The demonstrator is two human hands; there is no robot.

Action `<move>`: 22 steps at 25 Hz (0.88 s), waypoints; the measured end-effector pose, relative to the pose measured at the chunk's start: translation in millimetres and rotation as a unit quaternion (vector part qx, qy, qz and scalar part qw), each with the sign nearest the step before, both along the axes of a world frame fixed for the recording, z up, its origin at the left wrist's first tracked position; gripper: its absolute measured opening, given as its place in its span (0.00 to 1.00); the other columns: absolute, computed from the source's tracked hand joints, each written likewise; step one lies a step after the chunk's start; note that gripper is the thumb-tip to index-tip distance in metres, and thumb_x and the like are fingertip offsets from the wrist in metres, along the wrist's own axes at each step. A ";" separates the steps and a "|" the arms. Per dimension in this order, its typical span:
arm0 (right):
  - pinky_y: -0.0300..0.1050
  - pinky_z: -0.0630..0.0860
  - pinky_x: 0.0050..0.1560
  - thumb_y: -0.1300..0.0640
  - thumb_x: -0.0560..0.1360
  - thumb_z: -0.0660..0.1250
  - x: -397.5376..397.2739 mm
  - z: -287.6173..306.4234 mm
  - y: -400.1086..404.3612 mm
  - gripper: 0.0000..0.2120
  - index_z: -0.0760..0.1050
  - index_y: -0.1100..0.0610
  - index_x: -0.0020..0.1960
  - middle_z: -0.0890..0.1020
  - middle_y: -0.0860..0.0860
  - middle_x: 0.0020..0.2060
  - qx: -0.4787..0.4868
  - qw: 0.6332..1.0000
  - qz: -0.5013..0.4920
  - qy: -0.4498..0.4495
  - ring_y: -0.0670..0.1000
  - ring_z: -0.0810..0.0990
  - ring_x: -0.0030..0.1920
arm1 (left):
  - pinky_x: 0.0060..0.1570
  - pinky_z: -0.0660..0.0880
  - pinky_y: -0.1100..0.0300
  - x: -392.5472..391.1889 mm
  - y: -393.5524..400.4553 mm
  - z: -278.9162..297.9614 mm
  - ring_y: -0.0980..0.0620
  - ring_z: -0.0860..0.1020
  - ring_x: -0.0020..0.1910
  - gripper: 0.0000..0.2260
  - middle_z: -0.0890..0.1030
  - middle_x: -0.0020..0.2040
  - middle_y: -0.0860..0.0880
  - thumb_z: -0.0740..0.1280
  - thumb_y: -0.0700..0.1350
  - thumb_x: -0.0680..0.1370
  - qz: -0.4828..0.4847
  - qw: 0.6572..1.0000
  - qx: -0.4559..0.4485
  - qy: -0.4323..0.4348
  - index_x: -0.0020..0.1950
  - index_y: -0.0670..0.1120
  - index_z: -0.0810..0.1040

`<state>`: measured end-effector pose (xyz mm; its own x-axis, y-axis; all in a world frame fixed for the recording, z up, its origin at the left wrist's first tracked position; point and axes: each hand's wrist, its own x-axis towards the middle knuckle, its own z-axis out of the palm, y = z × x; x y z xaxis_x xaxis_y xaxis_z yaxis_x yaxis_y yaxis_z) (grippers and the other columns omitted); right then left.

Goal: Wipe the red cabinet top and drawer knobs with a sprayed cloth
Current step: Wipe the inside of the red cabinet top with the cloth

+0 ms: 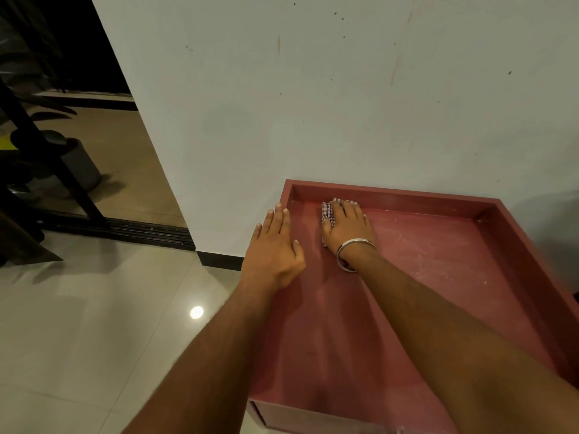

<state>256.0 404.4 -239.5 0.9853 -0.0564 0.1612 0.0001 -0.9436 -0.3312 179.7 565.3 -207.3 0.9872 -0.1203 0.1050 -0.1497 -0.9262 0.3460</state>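
Observation:
The red cabinet top [438, 252] is a shallow tray-like surface with raised rims at the back and both sides, standing against a pale wall. White dusty smears mark its right half. My right hand [347, 227], with a metal bangle on the wrist, presses flat on a checked cloth [327, 211] in the far left corner of the top. My left hand [274, 249] rests flat on the left rim, fingers together, holding nothing. The drawer knobs are hidden from view; only a sliver of the front [282, 415] shows.
The pale wall [344, 104] rises right behind the cabinet. Glossy floor tiles [94, 324] spread to the left. A dark sliding-door track [141, 231] and a black frame lie at far left, with a grey pot [83, 164] beyond.

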 end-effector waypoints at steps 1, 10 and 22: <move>0.54 0.51 0.76 0.49 0.79 0.54 1.0 0.2 3.8 0.26 0.57 0.54 0.75 0.60 0.52 0.76 0.003 1.000 -0.008 0.000 0.56 0.52 0.77 | 0.77 0.43 0.52 -0.1 -1.1 -0.5 0.50 0.43 0.78 0.30 0.43 0.80 0.46 0.52 0.49 0.80 0.001 1.000 0.005 -0.005 0.79 0.43 0.44; 0.53 0.51 0.76 0.46 0.78 0.55 -1.3 -0.7 -2.6 0.28 0.57 0.52 0.75 0.59 0.51 0.76 0.007 0.999 0.033 0.000 0.54 0.52 0.77 | 0.77 0.44 0.52 1.9 0.3 0.5 0.50 0.42 0.78 0.30 0.43 0.79 0.47 0.52 0.49 0.81 -0.005 1.000 0.008 0.001 0.79 0.44 0.43; 0.52 0.47 0.77 0.45 0.78 0.53 -41.7 -3.0 25.5 0.29 0.54 0.52 0.76 0.56 0.51 0.77 0.008 0.999 0.051 0.015 0.54 0.49 0.77 | 0.76 0.43 0.53 -2.8 1.0 -2.3 0.49 0.43 0.78 0.30 0.44 0.79 0.45 0.52 0.49 0.80 -0.012 1.000 0.004 -0.001 0.79 0.42 0.44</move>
<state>214.3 429.9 -242.5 0.9906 0.0415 0.1305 0.0850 -0.9336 -0.3480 176.9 566.4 -209.6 0.9838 -0.1443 0.1067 -0.1724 -0.9253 0.3379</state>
